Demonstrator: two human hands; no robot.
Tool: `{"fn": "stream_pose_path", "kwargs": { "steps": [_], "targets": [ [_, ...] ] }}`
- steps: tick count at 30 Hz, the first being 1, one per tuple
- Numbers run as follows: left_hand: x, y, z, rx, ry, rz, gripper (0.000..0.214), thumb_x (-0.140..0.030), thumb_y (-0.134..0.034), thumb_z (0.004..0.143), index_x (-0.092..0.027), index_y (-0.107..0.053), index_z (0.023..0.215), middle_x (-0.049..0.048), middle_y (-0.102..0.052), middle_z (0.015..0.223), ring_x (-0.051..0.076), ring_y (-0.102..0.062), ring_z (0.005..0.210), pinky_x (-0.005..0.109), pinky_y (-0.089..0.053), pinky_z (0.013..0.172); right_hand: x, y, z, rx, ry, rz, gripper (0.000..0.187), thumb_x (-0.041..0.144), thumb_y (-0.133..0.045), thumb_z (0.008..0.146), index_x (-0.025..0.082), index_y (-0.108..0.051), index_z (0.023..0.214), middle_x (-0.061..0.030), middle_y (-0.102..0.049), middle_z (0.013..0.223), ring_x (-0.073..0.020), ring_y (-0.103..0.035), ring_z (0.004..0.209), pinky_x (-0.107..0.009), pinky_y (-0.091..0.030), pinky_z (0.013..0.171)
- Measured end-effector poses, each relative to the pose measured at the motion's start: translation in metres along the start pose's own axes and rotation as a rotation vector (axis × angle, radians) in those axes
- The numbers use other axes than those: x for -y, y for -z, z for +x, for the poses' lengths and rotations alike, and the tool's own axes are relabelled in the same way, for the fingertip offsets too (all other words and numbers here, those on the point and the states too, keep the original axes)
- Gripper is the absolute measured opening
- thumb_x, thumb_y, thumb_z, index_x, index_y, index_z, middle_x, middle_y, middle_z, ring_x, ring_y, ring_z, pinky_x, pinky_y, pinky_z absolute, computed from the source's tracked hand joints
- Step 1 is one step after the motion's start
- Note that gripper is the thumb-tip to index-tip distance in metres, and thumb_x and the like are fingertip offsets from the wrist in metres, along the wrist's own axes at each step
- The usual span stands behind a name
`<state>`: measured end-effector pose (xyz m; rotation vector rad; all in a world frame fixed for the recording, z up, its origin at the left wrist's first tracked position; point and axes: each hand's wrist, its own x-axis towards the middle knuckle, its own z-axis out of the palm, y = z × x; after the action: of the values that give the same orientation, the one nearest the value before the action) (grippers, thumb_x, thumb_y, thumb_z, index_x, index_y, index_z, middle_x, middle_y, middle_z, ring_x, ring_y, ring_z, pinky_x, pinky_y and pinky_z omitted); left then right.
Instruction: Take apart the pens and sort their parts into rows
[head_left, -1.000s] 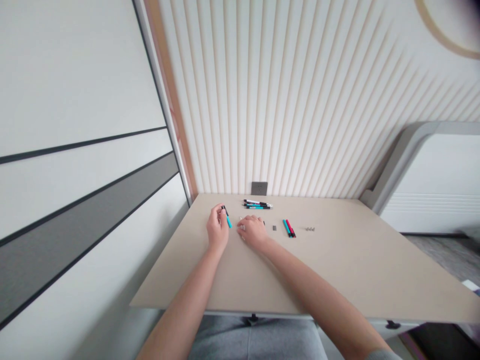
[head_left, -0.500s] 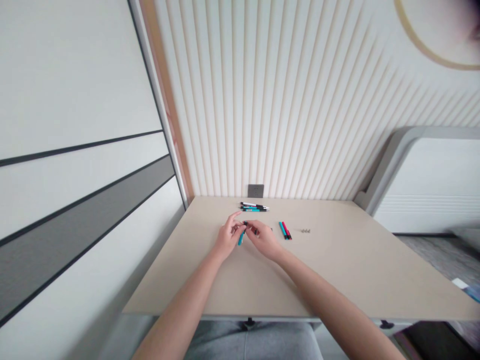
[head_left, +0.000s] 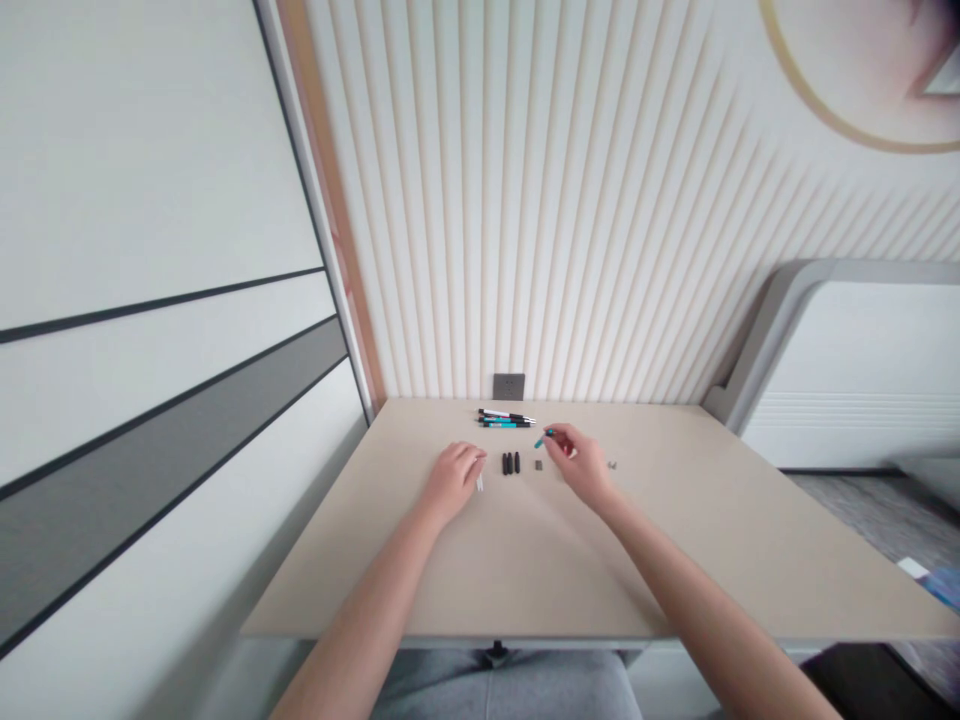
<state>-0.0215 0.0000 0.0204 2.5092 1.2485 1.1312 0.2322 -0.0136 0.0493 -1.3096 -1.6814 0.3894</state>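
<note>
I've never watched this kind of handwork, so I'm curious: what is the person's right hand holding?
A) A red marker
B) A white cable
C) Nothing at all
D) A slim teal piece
D. The right hand pinches a slim teal piece at its fingertips, with the piece's end sticking out to the left, while the short black pieces lie apart on the table.

Our left forearm and right forearm both angle in from the bottom of frame, hands well apart. Our left hand sits palm down, fingers loose, pointing inward. Our right hand is palm down too, wrist angled, thumb and fingertips pinched together.
</note>
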Motion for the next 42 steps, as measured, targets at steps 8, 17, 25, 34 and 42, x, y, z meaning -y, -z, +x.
{"fn": "stream_pose_path", "kwargs": {
  "steps": [8, 17, 25, 34, 42],
  "targets": [
    [-0.003, -0.002, -0.005, 0.215, -0.095, 0.17, 0.013, -0.027, -0.058, 0.089, -0.022, -0.068, 0.096, 0.0071, -0.064, 0.101, 0.023, -0.058, 0.1, 0.04, -0.046, 0.091, -0.064, 0.044, -0.03, 0.096, 0.035, -0.516, 0.031, 0.024, -0.042, 0.09, 0.023, -0.066, 0.109, -0.0078, -0.071, 0.102, -0.0208, -0.064, 0.094, -0.031, -0.045, 0.085],
    [0.007, 0.006, -0.007, 0.233, -0.135, 0.199, 0.018, -0.038, -0.064, 0.085, -0.023, -0.071, 0.093, 0.009, -0.064, 0.106, 0.025, -0.057, 0.105, 0.039, -0.044, 0.093, -0.063, 0.037, -0.041, 0.239, -0.016, -0.674, 0.03, 0.019, -0.048, 0.088, 0.025, -0.066, 0.112, -0.008, -0.071, 0.103, -0.0218, -0.062, 0.1, -0.03, -0.043, 0.086],
    [0.013, 0.008, -0.007, 0.264, -0.14, 0.201, 0.022, -0.04, -0.066, 0.084, -0.026, -0.072, 0.099, 0.0074, -0.067, 0.102, 0.024, -0.061, 0.1, 0.037, -0.045, 0.091, -0.062, 0.039, -0.047, 0.246, 0.019, -0.608, 0.026, 0.027, -0.049, 0.091, 0.023, -0.068, 0.107, -0.0085, -0.067, 0.106, -0.0207, -0.06, 0.101, -0.03, -0.041, 0.093],
    [0.017, 0.006, -0.006, 0.3, -0.149, 0.204, 0.02, -0.036, -0.061, 0.089, -0.024, -0.072, 0.101, 0.0078, -0.066, 0.104, 0.023, -0.061, 0.1, 0.037, -0.046, 0.092, -0.067, 0.038, -0.049, 0.26, -0.026, -0.586, 0.03, 0.025, -0.045, 0.093, 0.02, -0.067, 0.114, -0.0099, -0.066, 0.108, -0.0214, -0.059, 0.103, -0.03, -0.041, 0.095],
    [0.015, 0.004, -0.001, 0.421, -0.16, 0.288, 0.017, -0.026, -0.058, 0.092, -0.019, -0.071, 0.1, 0.0063, -0.066, 0.108, 0.022, -0.06, 0.104, 0.035, -0.046, 0.094, -0.066, 0.039, -0.048, 0.291, -0.023, -0.565, 0.032, 0.026, -0.045, 0.095, 0.021, -0.066, 0.118, -0.0087, -0.067, 0.11, -0.0209, -0.059, 0.104, -0.029, -0.04, 0.095]
  ]
}}
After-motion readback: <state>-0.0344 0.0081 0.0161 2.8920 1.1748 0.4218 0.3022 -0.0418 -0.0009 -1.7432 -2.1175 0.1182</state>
